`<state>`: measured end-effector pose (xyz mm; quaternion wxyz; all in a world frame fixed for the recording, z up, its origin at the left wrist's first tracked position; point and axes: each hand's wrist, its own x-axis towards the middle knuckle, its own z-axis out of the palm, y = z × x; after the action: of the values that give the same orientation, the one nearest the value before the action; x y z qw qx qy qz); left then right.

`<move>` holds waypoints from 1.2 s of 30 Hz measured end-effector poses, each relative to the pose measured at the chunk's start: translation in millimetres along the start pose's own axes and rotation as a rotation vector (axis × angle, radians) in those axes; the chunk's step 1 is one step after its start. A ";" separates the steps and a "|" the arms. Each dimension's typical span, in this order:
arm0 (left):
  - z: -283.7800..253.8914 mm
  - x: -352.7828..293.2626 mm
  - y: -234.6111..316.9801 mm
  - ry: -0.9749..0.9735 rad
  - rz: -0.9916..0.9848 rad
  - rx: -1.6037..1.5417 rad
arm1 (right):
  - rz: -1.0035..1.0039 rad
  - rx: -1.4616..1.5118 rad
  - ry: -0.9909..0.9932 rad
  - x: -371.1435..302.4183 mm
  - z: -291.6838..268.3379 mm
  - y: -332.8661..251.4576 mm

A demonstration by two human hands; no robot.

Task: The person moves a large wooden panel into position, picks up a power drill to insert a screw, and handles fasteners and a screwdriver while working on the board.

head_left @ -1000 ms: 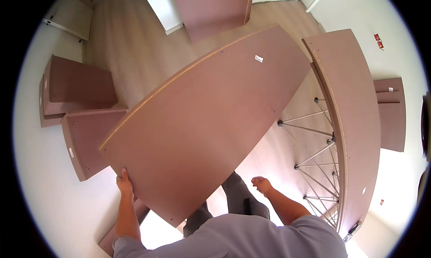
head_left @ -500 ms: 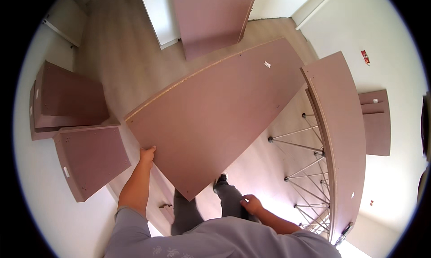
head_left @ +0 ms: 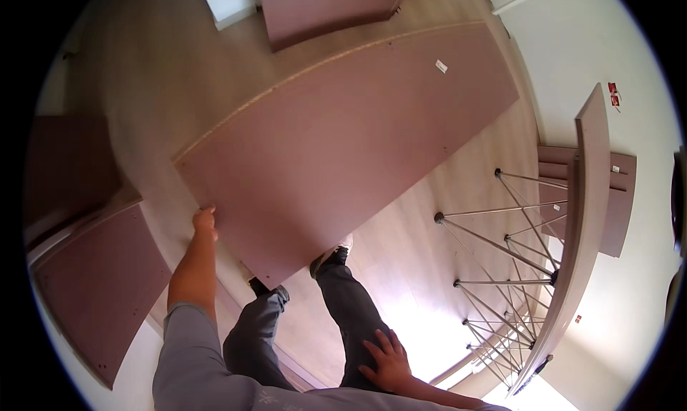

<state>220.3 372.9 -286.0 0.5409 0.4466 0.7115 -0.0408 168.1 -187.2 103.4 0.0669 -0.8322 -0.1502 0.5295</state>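
Close in, right hand (head_left: 388, 359) flat on the right thigh, fingers spread, holding nothing. Left hand (head_left: 205, 221) stretched out to the near left edge of the big brown board (head_left: 343, 135), fingers curled on that edge; looks like a light hold with one hand only. Cannot tell how tight.

Two shoes (head_left: 329, 257) just under the board's near corner, on the pale wood floor (head_left: 401, 268).

Big brown board in the middle, tilted, near corner low by the feet, far end reaching up toward the right wall. Raw light edge showing along its far left side. Small white sticker (head_left: 441, 66) near the far end.

To the right, a table top on its side (head_left: 572, 268) with thin metal legs (head_left: 501, 253) poking out to the left. Well apart from the board.

To the left, more brown boards (head_left: 100, 289) lying low by the wall. Far off, one more brown board (head_left: 322, 7) standing at the top.

Judging by this: board lifted at one side and held, not yet laid down flat or joined to anything. Most of the work likely left. No screws or tools to be seen.
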 end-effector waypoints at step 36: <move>-52.2 -520.0 -23.1 -1.269 1.025 1.355 | 0.265 0.776 0.407 -154.1 133.6 7.1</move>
<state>174.6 79.8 144.8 0.4041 0.7984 -0.1460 -0.4219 -11.8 -249.8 176.8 0.3336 -0.8447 0.1833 0.3763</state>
